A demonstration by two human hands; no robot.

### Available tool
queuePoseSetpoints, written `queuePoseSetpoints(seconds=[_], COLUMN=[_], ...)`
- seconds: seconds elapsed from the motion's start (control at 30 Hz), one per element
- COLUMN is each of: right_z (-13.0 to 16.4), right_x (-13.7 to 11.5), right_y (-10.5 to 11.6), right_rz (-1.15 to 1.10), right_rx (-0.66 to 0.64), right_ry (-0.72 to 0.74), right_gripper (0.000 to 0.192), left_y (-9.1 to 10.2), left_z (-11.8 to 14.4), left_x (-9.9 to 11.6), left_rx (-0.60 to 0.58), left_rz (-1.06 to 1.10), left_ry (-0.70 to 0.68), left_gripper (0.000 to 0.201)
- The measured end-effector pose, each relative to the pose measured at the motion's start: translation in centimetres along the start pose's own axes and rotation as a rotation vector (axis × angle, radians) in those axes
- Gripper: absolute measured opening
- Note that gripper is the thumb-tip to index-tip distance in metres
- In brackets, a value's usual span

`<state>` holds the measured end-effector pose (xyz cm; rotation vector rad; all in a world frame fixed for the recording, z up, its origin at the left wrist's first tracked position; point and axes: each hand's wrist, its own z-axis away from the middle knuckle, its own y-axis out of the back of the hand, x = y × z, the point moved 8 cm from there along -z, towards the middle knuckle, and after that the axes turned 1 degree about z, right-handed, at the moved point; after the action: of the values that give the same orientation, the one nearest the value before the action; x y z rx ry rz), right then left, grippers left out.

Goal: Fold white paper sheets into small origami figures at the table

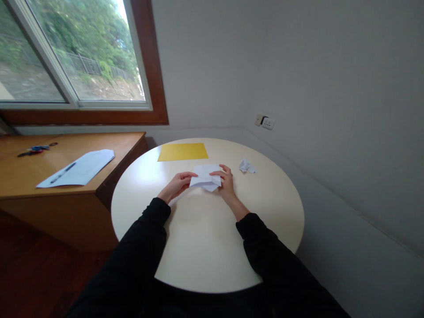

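A folded sheet of white paper (206, 171) is held just over the round table, between my two hands. My left hand (179, 182) pinches its left edge, thumb and fingers closed. On the right edge, my right hand (226, 182) grips the paper with thumb and fingers, the index finger partly raised. A flap of the paper hangs toward me below the main fold. To the right of my right hand lies a crumpled piece of white paper (247, 166), apart from it. The undersides of the fingers are partly hidden by the paper.
The round cream table (208, 247) has a yellow sheet (183, 152) at its far side. At left, a wooden desk (20, 172) bears white papers (91, 165), a black pen (62, 172) and scissors (35, 150). A wall with a socket (268, 123) borders the right.
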<state>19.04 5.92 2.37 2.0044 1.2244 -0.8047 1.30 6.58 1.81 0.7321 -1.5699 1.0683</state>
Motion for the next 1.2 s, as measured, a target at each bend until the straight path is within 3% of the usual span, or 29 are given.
queuePoseSetpoints(seconds=[0.13, 0.3, 0.47, 0.57, 0.8, 1.07, 1.2], right_z=[0.2, 0.2, 0.1, 0.4, 1.1, 2.3, 2.1], right_x=[-0.5, -1.7, -1.3, -0.5, -0.1, 0.0, 0.2], right_y=[0.3, 0.3, -0.7, -1.6, -2.7, -4.2, -3.8], right_rz=[0.024, 0.058, -0.124, -0.255, -0.484, -0.599, -0.705], right_rx=[0.048, 0.04, -0.041, -0.096, -0.17, -0.318, -0.269], right_ry=[-0.03, -0.029, -0.11, -0.216, -0.398, -0.554, -0.611], right_gripper=[0.011, 0.018, 0.026, 0.031, 0.032, 0.031, 0.038], left_y=[0.2, 1.2, 2.3, 2.4, 2.0, 2.0, 1.8], left_z=[-0.1, -0.3, -0.3, -0.2, -0.2, 0.0, 0.0], left_x=[0.4, 1.2, 2.0, 2.2, 1.4, 0.9, 0.7], left_rx=[0.007, 0.131, 0.298, 0.331, 0.314, 0.342, 0.312], left_rz=[0.043, -0.047, -0.205, -0.251, -0.178, -0.178, -0.194], left_ry=[-0.067, -0.181, -0.293, -0.323, -0.246, -0.151, -0.108], left_gripper=[0.026, 0.021, 0.025, 0.025, 0.03, 0.036, 0.035])
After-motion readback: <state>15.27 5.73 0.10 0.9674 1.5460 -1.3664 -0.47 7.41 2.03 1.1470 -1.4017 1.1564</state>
